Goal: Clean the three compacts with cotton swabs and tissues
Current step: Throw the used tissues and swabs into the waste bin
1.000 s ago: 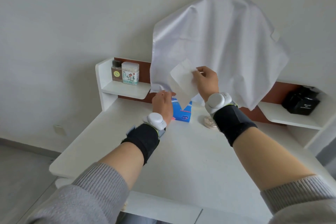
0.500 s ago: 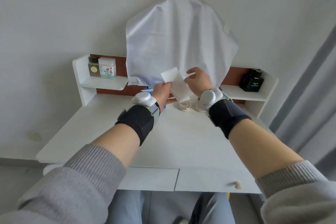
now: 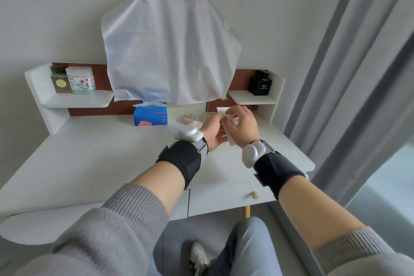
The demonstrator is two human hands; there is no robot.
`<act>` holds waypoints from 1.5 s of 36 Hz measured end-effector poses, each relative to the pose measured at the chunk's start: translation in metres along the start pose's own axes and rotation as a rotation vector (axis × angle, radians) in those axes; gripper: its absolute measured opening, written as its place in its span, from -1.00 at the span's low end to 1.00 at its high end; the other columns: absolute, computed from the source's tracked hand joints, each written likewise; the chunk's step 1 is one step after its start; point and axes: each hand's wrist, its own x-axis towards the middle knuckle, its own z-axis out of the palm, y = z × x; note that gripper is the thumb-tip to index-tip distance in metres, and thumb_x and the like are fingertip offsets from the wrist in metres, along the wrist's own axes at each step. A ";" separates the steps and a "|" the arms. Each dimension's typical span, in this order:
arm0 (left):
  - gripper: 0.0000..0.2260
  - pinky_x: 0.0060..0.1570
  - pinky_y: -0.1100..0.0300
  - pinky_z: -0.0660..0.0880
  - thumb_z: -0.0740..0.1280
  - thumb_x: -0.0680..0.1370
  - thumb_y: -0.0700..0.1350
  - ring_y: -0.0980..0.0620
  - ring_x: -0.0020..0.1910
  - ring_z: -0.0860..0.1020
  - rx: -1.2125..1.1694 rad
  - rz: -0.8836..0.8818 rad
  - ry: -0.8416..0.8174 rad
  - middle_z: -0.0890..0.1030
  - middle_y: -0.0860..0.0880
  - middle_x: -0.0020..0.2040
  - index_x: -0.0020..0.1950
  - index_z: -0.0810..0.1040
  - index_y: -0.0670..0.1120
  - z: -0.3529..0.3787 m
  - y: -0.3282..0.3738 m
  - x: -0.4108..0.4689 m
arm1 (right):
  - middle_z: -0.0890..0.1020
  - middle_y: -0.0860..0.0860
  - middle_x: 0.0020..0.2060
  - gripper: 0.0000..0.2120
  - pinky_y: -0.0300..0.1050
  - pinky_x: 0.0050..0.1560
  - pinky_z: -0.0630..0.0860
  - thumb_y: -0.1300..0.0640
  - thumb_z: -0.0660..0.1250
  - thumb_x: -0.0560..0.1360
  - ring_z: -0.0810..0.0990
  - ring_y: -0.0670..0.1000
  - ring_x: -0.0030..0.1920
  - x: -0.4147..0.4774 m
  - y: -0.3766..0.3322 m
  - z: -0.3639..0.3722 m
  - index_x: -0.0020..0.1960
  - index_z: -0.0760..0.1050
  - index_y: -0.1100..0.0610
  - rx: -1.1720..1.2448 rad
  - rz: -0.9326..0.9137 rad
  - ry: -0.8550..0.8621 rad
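Observation:
Both hands hold one white tissue [image 3: 224,110] above the right back part of the white desk [image 3: 112,159]. My left hand [image 3: 211,132] pinches its left side and my right hand [image 3: 242,125] grips its right side, fingers closed on it. A round silver compact [image 3: 190,118] lies shut on the desk just left of my hands. A second compact [image 3: 208,115] shows partly behind my left hand. A third one is not visible. The blue tissue box [image 3: 150,116] stands at the back centre with a tissue sticking out.
A white cloth [image 3: 170,45] covers the mirror at the back. On the left shelf stand a dark jar [image 3: 58,79] and a white cotton swab container [image 3: 80,80]; a black bottle [image 3: 259,83] is on the right shelf. Grey curtain [image 3: 358,74] hangs on the right.
My hands have carried the tissue from above the tissue box down and right, over the compacts. The view has tilted down, showing the desk front, drawers and my legs.

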 end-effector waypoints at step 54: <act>-0.78 0.20 -0.04 0.47 0.14 0.58 -0.11 -0.13 0.11 0.56 0.529 0.303 0.898 0.65 -0.13 0.04 0.09 0.55 -0.07 -0.179 0.000 -0.037 | 0.13 0.07 0.52 -0.30 -0.03 0.49 -0.08 -0.26 -0.11 0.58 0.00 0.04 0.52 0.001 0.009 0.113 0.52 0.05 0.22 -0.348 0.085 -0.822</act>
